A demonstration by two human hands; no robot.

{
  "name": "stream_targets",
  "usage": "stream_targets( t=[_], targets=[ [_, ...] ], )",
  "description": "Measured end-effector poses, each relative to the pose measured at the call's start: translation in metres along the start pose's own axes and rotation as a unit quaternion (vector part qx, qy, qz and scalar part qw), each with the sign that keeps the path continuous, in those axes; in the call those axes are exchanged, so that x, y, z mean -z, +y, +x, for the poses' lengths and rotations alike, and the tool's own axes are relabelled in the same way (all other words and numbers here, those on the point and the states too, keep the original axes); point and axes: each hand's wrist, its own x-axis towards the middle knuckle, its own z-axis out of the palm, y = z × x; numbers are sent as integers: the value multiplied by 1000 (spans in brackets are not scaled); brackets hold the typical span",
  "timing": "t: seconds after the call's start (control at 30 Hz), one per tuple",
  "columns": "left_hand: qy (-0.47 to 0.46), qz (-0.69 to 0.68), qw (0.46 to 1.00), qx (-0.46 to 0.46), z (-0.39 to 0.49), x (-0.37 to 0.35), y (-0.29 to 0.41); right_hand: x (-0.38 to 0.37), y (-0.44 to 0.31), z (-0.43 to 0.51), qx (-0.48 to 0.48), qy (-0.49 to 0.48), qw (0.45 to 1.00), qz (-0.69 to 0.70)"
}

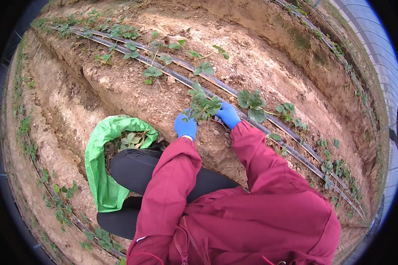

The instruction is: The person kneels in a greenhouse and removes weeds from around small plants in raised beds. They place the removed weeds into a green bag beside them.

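My left hand, in a blue glove, is at the left edge of a leafy green strawberry plant, its fingers partly hidden by the leaves. At the plant's right side is my right hand, also gloved in blue, with its fingertips bent in by the stems and a thin reddish runner below them. The leaves hide whether either hand grips a stem. Beside my knee, a green plastic bag stands with its mouth rolled wide, holding cut leaves and dry plant matter.
Two black drip-irrigation lines run along the raised soil bed, with small strawberry plants beside them. More planted beds lie on both sides, beyond furrows. My bent knee is between the bag and my arms. A greenhouse wall curves along the right.
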Motion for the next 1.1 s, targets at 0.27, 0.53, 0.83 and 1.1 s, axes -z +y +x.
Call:
stream_targets(
  t=[0.27, 0.53, 0.83, 1.1],
  targets=[
    [-87, -439, 856, 259, 24, 30, -9, -9, 1, 15, -1, 67, 997, -23],
    [-145, -411, 899, 30, 11, 28, 14, -17, -4, 5, 30, 85, 993, -80],
    [-130, -300, 945, 10, 11, 18, 22, 1, 0, 9, -17, -43, 999, -26],
    [-119, -276, 953, 46, 8, 21, 24, 2, 9, -16, -17, 99, 993, -66]
  ],
)
